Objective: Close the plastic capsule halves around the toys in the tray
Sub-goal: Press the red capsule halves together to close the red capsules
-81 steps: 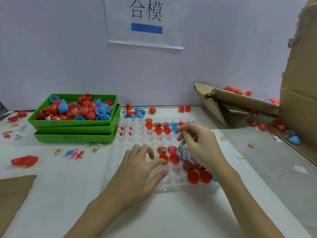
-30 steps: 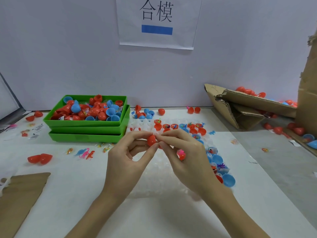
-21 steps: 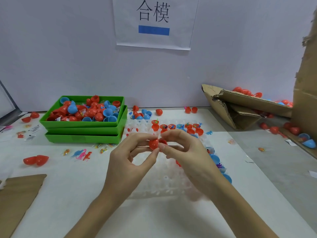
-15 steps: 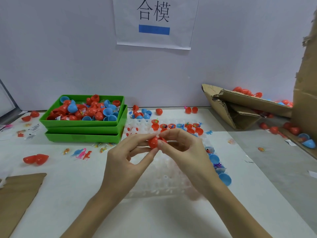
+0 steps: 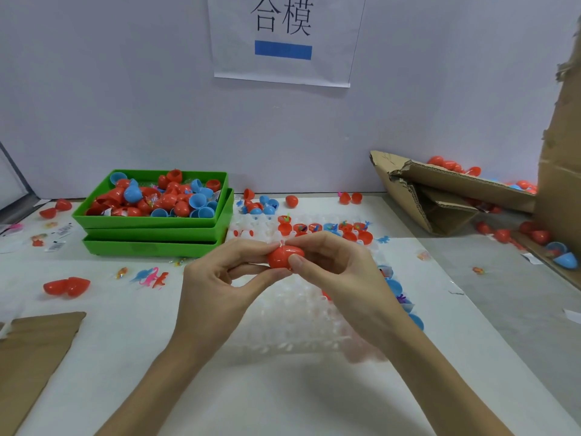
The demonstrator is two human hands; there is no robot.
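I pinch a red capsule (image 5: 284, 257) between both hands above the white tray (image 5: 298, 313). My left hand (image 5: 220, 278) has it from nine o'clock, thumb and fingers curled on it; my right hand (image 5: 339, 272) closes on it from three o'clock. The halves look pressed together. Filled open halves (image 5: 327, 229) sit in the tray's twelve o'clock row, green bins (image 5: 154, 221) at ten o'clock.

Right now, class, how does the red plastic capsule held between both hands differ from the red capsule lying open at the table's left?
The held red capsule is folded nearly shut; the left red capsule lies spread in two halves. Left hand and right hand pinch the first above the white tray; the second rests untouched. Both are red plastic.
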